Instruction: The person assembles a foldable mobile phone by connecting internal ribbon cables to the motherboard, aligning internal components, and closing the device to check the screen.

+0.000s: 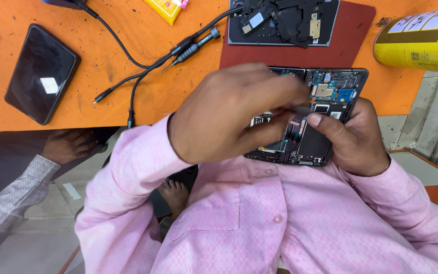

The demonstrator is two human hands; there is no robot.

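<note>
Left hand (229, 114) hovers over the opened phone (325, 109), fingers pinched together on a thin tool. Right hand (353, 139) grips the phone's edge, held just off the orange surface (128, 86); a screwdriver (191, 50) and cable (128, 56) lie beyond.

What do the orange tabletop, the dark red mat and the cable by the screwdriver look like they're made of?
The orange tabletop looks like matte rubber or silicone sheet: dull, scuffed and speckled with dark marks. The dark red mat seems a similar soft matte sheet, thin with rounded corners, though it could be leatherette. The cable appears braided in woven fabric, judging by its black-and-grey crosshatch texture.
</note>
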